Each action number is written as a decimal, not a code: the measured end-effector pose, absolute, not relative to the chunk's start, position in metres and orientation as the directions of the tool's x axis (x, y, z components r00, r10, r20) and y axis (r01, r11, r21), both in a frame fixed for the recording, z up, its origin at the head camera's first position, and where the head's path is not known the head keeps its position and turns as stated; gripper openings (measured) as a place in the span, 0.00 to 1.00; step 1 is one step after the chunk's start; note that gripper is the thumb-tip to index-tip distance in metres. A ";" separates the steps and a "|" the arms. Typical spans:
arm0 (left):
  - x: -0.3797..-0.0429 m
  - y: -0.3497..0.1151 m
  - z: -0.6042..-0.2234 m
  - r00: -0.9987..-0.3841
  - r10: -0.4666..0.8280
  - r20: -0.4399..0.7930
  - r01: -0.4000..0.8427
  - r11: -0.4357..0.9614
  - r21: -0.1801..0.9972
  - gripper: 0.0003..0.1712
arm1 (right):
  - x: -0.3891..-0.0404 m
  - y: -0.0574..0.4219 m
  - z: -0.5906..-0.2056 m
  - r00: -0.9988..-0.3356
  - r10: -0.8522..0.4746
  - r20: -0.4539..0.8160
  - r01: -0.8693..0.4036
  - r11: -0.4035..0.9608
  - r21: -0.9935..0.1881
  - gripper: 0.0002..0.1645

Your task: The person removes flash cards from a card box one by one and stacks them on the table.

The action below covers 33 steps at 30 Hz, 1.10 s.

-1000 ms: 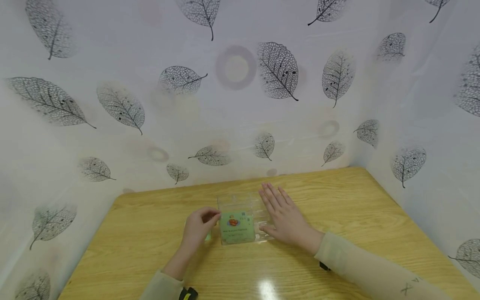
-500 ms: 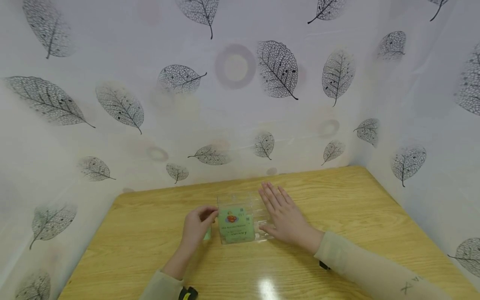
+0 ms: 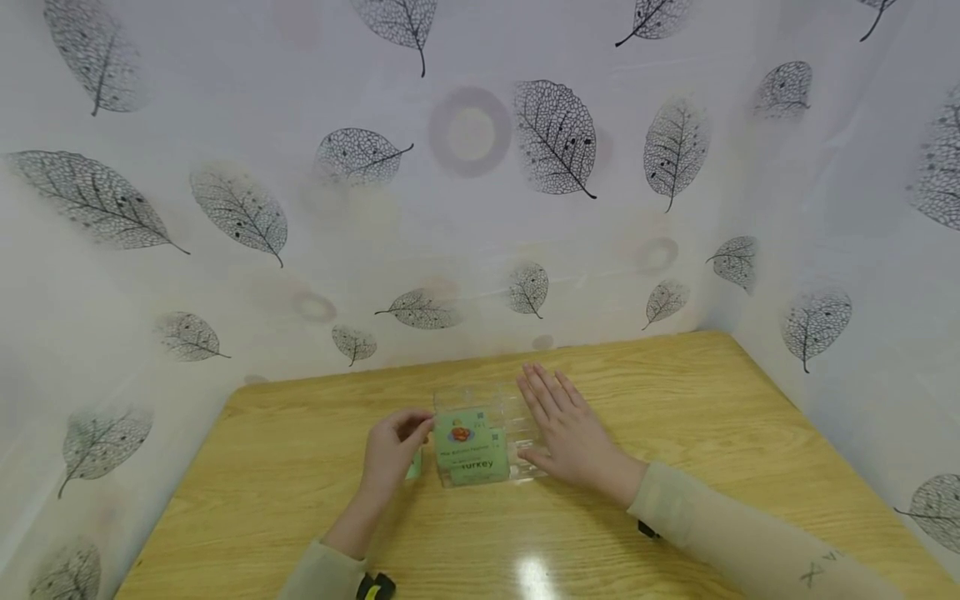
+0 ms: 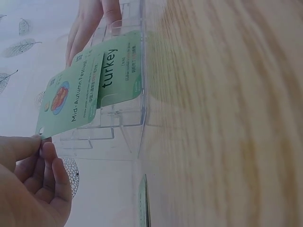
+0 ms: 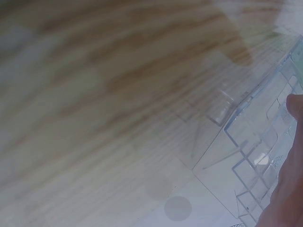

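Note:
In the left wrist view, my left hand (image 4: 35, 179) pinches the holed corner of a green "Mid-Autumn Festival" flashcard (image 4: 64, 101) between thumb and index finger. That card leans over part of a green "turkey" flashcard (image 4: 124, 71), which stands in a clear plastic tiered card holder (image 4: 128, 113). The head view shows the same overlap, with my left hand (image 3: 390, 454) at the holder's left side. My right hand (image 3: 572, 433) rests on the holder's right part, its fingers straight. Only its edge and thumb appear in the right wrist view, over the clear slots (image 5: 251, 161).
More green flashcards (image 4: 143, 203) lie on the table left of the holder, mostly behind my left hand in the head view. The wood-grain table (image 3: 300, 433) ends at a leaf-patterned curtain (image 3: 480, 250) at the back and sides.
My left hand has shifted slightly left and up, drawing the Mid-Autumn Festival card with it. The word "turkey" on the card beneath has come into view. My right hand has stayed put.

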<state>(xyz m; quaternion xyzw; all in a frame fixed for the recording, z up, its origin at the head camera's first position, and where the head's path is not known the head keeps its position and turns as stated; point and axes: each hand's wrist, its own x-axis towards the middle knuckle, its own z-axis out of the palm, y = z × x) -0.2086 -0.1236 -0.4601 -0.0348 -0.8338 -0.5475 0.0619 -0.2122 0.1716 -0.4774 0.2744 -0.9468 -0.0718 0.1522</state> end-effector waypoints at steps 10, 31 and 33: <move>-0.209 -0.125 -0.460 -0.990 -0.025 0.136 0.116 0.383 0.916 0.08 | -0.213 0.172 -0.477 -0.803 -0.540 0.251 -0.496 0.840 0.220 0.66; -0.208 -0.131 -0.460 -0.990 -0.057 0.128 0.100 0.354 0.930 0.09 | -0.214 0.172 -0.479 -0.795 -0.542 0.272 -0.506 0.840 0.195 0.66; -0.208 -0.132 -0.460 -0.990 -0.061 0.127 0.098 0.353 0.930 0.09 | -0.214 0.172 -0.479 -0.796 -0.541 0.271 -0.505 0.841 0.195 0.66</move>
